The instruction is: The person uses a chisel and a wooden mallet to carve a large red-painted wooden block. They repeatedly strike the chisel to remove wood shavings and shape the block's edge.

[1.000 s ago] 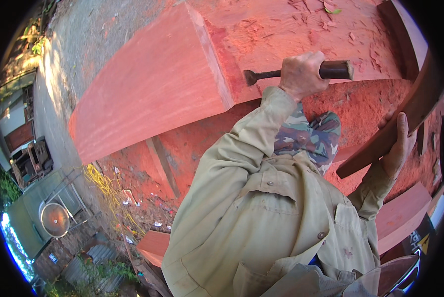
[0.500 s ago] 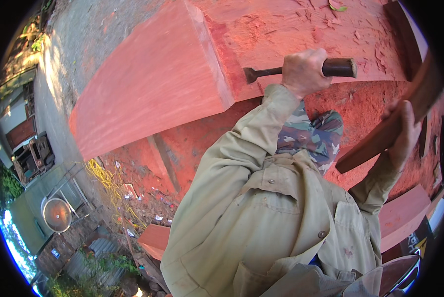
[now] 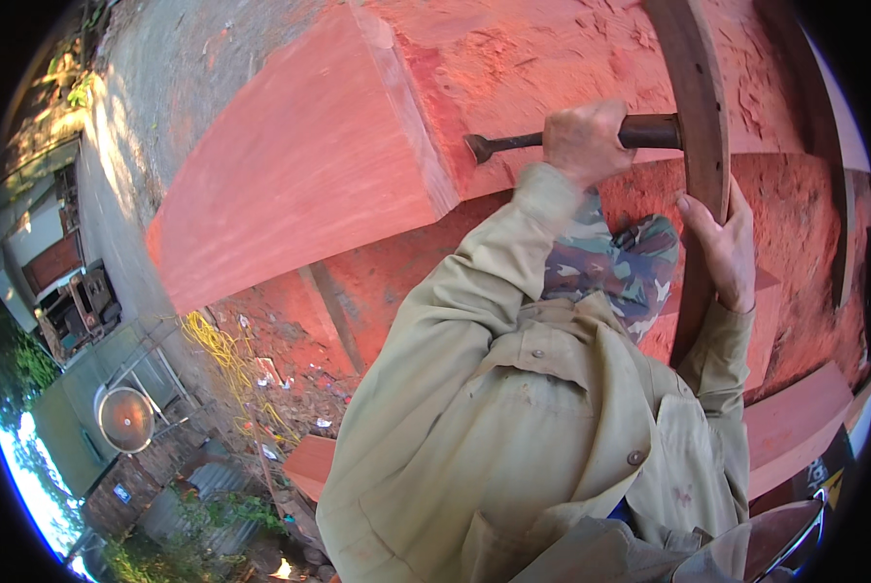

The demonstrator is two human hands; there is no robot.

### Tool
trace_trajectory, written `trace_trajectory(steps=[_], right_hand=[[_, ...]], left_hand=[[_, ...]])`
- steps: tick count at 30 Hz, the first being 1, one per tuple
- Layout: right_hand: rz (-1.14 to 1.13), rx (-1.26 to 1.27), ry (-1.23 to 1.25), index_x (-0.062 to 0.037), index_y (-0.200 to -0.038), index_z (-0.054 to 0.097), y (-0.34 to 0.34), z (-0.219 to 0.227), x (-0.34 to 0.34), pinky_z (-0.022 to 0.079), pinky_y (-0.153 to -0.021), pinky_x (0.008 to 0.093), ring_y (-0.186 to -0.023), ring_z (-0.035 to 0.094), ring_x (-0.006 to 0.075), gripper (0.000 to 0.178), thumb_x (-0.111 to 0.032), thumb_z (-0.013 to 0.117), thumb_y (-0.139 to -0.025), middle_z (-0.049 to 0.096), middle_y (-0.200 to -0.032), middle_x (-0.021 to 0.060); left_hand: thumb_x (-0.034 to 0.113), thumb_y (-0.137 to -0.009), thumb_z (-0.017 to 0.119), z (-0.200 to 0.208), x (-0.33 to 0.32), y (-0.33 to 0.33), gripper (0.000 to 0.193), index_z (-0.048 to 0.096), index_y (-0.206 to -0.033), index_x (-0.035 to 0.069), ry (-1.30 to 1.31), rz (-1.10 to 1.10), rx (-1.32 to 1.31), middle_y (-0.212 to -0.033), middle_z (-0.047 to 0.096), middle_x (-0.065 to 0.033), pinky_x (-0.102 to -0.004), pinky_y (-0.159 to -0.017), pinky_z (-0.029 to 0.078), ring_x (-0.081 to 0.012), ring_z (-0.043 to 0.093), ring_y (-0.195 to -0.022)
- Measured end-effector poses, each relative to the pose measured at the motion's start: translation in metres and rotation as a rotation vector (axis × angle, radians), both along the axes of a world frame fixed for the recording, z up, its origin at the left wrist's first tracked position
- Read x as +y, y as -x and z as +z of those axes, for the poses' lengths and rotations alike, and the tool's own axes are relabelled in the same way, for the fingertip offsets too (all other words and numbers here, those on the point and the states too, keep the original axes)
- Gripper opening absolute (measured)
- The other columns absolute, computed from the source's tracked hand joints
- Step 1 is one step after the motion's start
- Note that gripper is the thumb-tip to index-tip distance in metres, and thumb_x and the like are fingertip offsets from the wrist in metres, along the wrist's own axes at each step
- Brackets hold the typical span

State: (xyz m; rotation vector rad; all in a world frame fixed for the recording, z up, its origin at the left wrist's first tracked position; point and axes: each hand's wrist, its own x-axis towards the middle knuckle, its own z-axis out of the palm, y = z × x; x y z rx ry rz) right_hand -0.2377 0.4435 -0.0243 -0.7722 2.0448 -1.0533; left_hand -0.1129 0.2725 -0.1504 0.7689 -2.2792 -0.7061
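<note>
My left hand (image 3: pixel 587 141) is wrapped round the chisel (image 3: pixel 652 131), which lies almost level with its blade pointing left. The blade tip is close to the stepped edge on the big red-brown timber (image 3: pixel 299 175). A long, dark wooden bar (image 3: pixel 704 92) is in my right hand (image 3: pixel 725 245), with the thumb on its near side and the fingers behind. Roughly upright in the picture, the bar meets the butt of the chisel handle, hiding the handle's end. Rough chipped wood (image 3: pixel 552 58) spreads to the right of the step.
Another dark timber (image 3: pixel 800 78) stands at the far right. Sawn red blocks (image 3: pixel 795 423) lie at the lower right. To the left are a tangle of yellow cord (image 3: pixel 217 345) and a round metal pan (image 3: pixel 125 420). Red sawdust covers the ground (image 3: pixel 775 214) under the timber.
My right hand has swung the wooden bar leftward, from well off to the right up to the chisel handle's end. The chisel has shifted slightly left in my left hand.
</note>
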Motion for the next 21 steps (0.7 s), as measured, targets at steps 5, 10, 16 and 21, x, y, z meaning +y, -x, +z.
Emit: trace_trajectory(steps=[5,10,16,21], right_hand=[[-0.138,-0.19,0.035,-0.0014,-0.114,0.065,0.018,-0.008,0.019,0.049,-0.062,0.0281,-0.07,0.06,0.0099,0.035,-0.027,0.079,-0.094,0.064,-0.086,0.0012],[-0.161,-0.315,0.01,-0.0018,-0.111,0.064,0.016,-0.026,0.029,0.05,-0.062,0.0283,-0.07,0.061,0.0108,0.033,-0.027,0.079,-0.095,0.064,-0.084,0.0014],[-0.118,-0.187,-0.025,-0.0018,-0.112,0.064,0.015,-0.052,0.046,0.048,-0.062,0.0273,-0.069,0.059,0.0094,0.037,-0.03,0.08,-0.095,0.061,-0.083,-0.0003],[-0.239,-0.275,0.085,-0.0034,-0.111,0.062,0.022,-0.047,0.068,0.05,-0.057,0.0284,-0.064,0.061,0.011,0.036,-0.032,0.078,-0.097,0.062,-0.082,0.0014]], left_hand=[[0.029,-0.076,0.08,-0.005,-0.003,0.002,0.023,0.064,-0.078,0.012,0.007,0.016,-0.004,-0.07,0.069,-0.0124,-0.0468,-0.057,0.057,-0.0343,0.072,-0.064],[0.03,-0.077,0.08,-0.016,0.001,0.004,0.024,0.065,-0.08,0.012,0.049,0.041,0.0,-0.072,0.071,-0.0127,-0.0475,-0.058,0.057,-0.0344,0.073,-0.066],[0.029,-0.076,0.08,-0.017,0.0,0.003,0.024,0.063,-0.079,0.012,0.054,-0.065,-0.154,-0.074,0.071,-0.0136,-0.0482,-0.06,0.058,-0.0352,0.073,-0.067],[0.025,-0.075,0.08,0.004,0.018,-0.005,0.023,0.062,-0.081,0.012,0.024,-0.107,-0.062,-0.074,0.07,-0.0131,-0.0482,-0.06,0.058,-0.0357,0.073,-0.067]])
